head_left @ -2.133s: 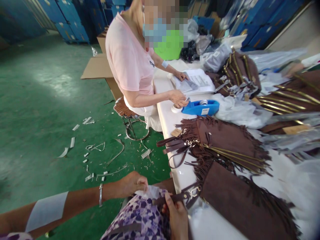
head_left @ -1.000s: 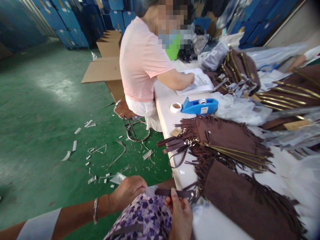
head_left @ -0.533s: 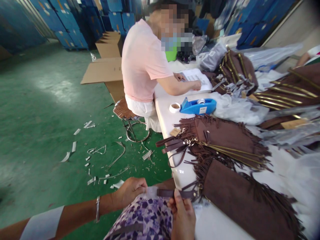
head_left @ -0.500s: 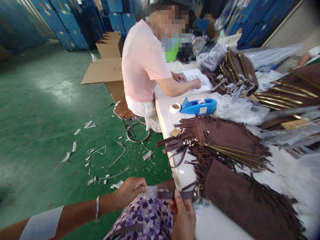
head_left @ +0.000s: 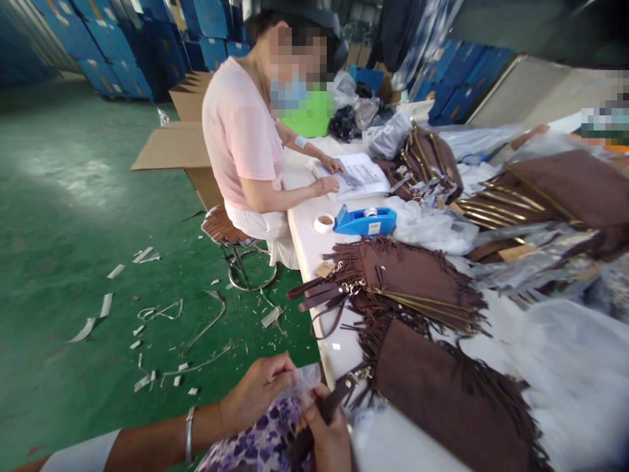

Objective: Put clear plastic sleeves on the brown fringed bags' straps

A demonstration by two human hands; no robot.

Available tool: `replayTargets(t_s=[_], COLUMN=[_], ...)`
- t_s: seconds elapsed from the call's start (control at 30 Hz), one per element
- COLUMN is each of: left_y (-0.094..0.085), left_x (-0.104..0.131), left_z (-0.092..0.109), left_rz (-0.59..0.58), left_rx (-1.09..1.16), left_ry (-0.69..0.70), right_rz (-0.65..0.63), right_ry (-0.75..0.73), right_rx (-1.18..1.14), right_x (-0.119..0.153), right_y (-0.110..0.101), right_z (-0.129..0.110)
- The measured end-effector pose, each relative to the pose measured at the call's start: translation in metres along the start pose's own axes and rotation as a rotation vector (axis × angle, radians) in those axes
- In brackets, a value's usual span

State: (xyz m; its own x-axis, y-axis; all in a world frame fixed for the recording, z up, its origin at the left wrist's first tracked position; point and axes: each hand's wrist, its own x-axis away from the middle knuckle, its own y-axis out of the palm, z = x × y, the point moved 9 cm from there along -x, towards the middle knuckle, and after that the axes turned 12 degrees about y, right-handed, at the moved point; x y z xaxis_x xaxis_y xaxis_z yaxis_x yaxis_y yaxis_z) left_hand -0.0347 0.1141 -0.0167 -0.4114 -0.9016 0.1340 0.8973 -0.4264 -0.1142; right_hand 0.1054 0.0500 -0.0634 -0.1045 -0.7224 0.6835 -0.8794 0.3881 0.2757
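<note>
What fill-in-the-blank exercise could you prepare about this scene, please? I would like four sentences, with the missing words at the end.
1. A strap of the nearest bag is in the ____ grip.
2. The tape dispenser is coloured ____.
3. The floor is coloured ____.
4. The co-worker in pink sits on a backless ____.

Missing words: right; blue; green; stool.

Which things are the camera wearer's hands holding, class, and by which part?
The left hand pinches translucent plastic, though which part of it cannot be told; the right hand holds the brown strap partway along, away from its metal clasp.
</note>
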Motion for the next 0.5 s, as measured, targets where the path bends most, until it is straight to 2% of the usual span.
replayTargets(t_s=[0.1, 0.2, 0.27, 0.37, 0.5], left_y=[0.012, 0.008, 0.004, 0.006, 0.022], left_x=[-0.001, -0.007, -0.015, -0.026, -0.027], left_z=[0.003, 0.014, 0.026, 0.048, 0.079], left_rz=[-0.075, -0.03, -0.004, -0.085, -0.333], left_rx=[0.04, 0.073, 0.013, -0.17, -0.456], left_ry=[-0.037, -0.013, 0.045, 0.195, 0.543], right_rz=[0.062, 0.132, 0.185, 0.202, 0.185], right_ry=[0.039, -0.009, -0.058, -0.071, -0.069], right_rx=[0.134, 0.163, 0.171, 0.227, 0.26], right_x=[-0.006, -0.006, -0.002, 0.004, 0.009], right_y=[-0.014, -0.022, -0.024, -0.02, -0.015], right_z=[0.008, 0.008, 0.003, -0.004, -0.012])
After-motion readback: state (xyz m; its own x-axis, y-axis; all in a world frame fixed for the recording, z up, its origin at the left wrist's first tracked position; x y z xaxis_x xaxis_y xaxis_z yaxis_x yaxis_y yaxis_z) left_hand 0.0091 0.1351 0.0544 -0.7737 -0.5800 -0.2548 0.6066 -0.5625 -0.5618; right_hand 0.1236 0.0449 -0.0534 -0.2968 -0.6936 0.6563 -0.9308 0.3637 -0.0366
